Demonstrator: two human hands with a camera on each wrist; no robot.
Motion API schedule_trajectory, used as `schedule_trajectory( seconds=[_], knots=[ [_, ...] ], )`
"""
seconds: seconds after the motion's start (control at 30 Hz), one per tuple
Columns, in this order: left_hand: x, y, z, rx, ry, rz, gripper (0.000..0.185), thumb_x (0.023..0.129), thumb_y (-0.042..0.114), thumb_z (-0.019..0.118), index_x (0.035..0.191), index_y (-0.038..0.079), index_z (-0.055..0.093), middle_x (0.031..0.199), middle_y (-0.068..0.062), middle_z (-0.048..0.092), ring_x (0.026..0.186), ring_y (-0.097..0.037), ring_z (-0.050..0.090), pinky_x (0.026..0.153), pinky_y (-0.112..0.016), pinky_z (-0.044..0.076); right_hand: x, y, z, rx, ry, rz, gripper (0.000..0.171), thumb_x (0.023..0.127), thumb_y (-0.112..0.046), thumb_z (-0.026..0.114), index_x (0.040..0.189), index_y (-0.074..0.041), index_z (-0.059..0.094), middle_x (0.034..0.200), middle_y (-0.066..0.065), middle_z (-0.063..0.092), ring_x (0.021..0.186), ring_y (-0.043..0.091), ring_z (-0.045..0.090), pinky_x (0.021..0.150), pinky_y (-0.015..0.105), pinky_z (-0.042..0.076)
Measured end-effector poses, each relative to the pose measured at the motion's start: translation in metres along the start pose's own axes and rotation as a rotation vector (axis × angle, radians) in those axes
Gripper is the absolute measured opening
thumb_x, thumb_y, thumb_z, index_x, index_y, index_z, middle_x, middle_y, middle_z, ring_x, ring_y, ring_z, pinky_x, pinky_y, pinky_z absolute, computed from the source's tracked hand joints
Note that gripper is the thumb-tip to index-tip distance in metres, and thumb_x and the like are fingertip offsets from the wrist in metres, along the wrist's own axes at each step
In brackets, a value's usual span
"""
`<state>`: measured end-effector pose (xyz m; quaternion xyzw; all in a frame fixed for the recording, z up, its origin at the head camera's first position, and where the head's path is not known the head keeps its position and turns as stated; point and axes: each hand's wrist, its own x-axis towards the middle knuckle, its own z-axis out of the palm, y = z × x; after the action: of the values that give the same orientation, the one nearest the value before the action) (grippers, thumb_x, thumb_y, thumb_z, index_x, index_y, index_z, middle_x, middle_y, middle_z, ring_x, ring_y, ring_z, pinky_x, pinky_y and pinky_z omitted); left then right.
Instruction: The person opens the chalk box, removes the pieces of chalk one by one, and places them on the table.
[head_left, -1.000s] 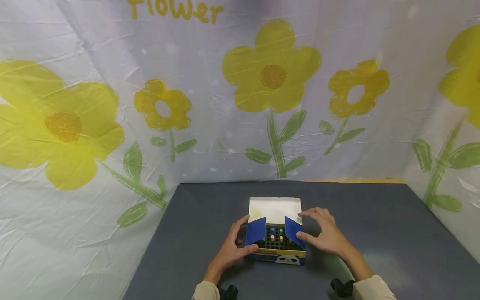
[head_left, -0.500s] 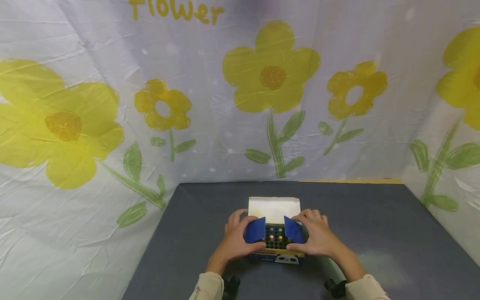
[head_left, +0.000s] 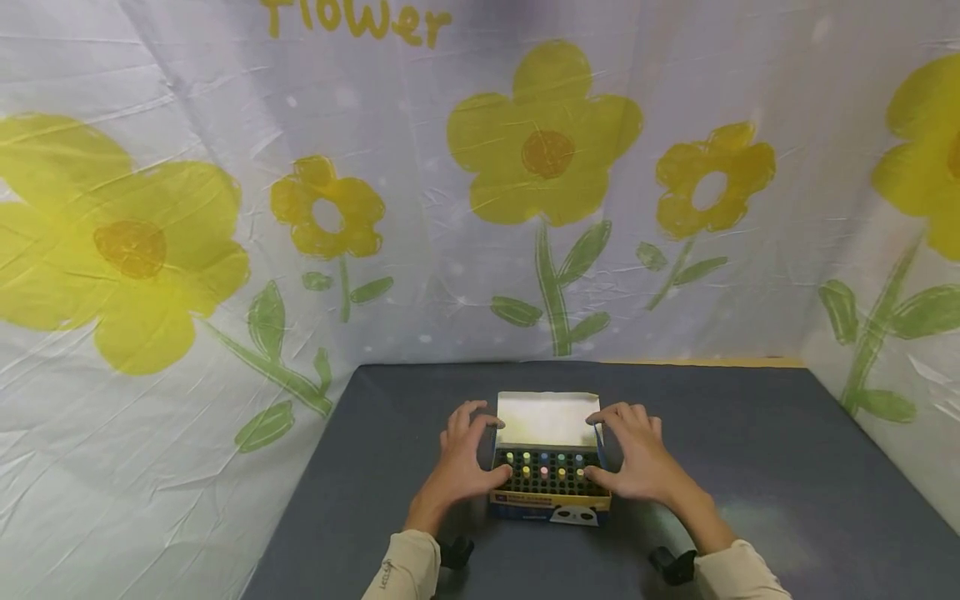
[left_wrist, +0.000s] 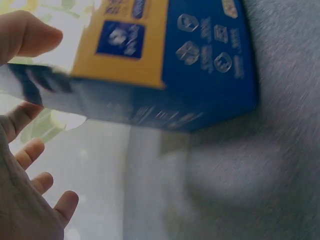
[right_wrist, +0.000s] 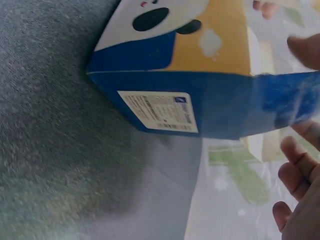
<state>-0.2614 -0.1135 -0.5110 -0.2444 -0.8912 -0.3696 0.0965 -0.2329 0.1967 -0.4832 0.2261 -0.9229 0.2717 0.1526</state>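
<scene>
A blue and yellow cardboard box (head_left: pixel 551 502) with a panda face on its front stands on the grey table. Its white lid flap (head_left: pixel 547 419) lies open toward the back. Inside, a black grid holds several coloured chalk sticks (head_left: pixel 544 467). My left hand (head_left: pixel 461 462) lies against the box's left side with spread fingers and its thumb on the front rim. My right hand (head_left: pixel 637 462) mirrors it on the right side. The blue side flaps are pushed outward under the hands. The wrist views show the box's left side (left_wrist: pixel 200 60) and right side (right_wrist: pixel 200 100), with the left hand (left_wrist: pixel 25 200) and right hand (right_wrist: pixel 300 210) spread beside them.
The grey table (head_left: pixel 750 433) stretches to both sides of the box. A white cloth printed with yellow flowers (head_left: pixel 547 167) hangs behind and along both sides. Black wrist-worn cameras (head_left: pixel 671 565) sit near the sleeves.
The two blue side flaps, which stood angled over the box opening, have been pushed outward and down by both hands. More of the chalk grid shows.
</scene>
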Motion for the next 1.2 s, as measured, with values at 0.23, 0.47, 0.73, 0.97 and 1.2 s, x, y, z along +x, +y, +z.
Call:
schedule_trajectory(
  seconds=[0.23, 0.47, 0.73, 0.97, 1.2],
  knots=[
    [-0.005, -0.009, -0.015, -0.003, 0.085, 0.028, 0.062, 0.081, 0.024, 0.075, 0.139, 0.022, 0.054, 0.158, -0.017, 0.033, 0.149, -0.043, 0.021, 0.100, -0.071, 0.024, -0.008, 0.008, -0.016, 0.001, 0.110, -0.055, 0.056, 0.076, -0.017, 0.083, 0.128, -0.012, 0.064, 0.116, 0.010, 0.056, 0.106, 0.029, 0.041, 0.081, 0.045, 0.017],
    [-0.019, -0.023, -0.018, -0.016, 0.112, 0.017, 0.044, 0.084, 0.027, 0.073, 0.126, 0.018, 0.065, 0.159, -0.021, 0.034, 0.150, -0.047, 0.018, 0.103, -0.074, 0.019, -0.025, 0.021, -0.019, -0.003, 0.161, -0.057, 0.033, 0.077, -0.017, 0.082, 0.108, -0.019, 0.071, 0.111, 0.007, 0.059, 0.104, 0.030, 0.042, 0.080, 0.043, 0.017],
    [-0.039, -0.037, -0.004, -0.026, 0.161, -0.045, 0.026, 0.086, 0.031, 0.076, 0.111, 0.027, 0.071, 0.156, -0.017, 0.042, 0.148, -0.049, 0.024, 0.102, -0.075, 0.020, -0.044, 0.034, -0.013, 0.045, 0.149, 0.013, 0.028, 0.078, -0.021, 0.084, 0.103, -0.023, 0.072, 0.114, 0.008, 0.061, 0.103, 0.029, 0.041, 0.079, 0.043, 0.016],
    [-0.046, -0.039, 0.009, -0.015, 0.146, -0.059, 0.023, 0.090, 0.033, 0.074, 0.111, 0.027, 0.072, 0.155, -0.020, 0.045, 0.145, -0.053, 0.028, 0.098, -0.079, 0.023, -0.055, 0.043, 0.005, 0.065, 0.161, 0.041, 0.030, 0.077, -0.020, 0.085, 0.102, -0.027, 0.071, 0.112, 0.006, 0.062, 0.103, 0.032, 0.045, 0.079, 0.045, 0.019],
    [-0.048, -0.037, 0.019, -0.069, 0.128, -0.078, 0.022, 0.091, 0.029, 0.072, 0.113, 0.024, 0.073, 0.156, -0.020, 0.044, 0.146, -0.054, 0.025, 0.098, -0.081, 0.021, -0.060, 0.041, 0.023, 0.085, 0.116, 0.094, 0.029, 0.082, -0.026, 0.084, 0.110, -0.027, 0.074, 0.115, 0.008, 0.062, 0.106, 0.033, 0.047, 0.080, 0.046, 0.023]
  ],
)
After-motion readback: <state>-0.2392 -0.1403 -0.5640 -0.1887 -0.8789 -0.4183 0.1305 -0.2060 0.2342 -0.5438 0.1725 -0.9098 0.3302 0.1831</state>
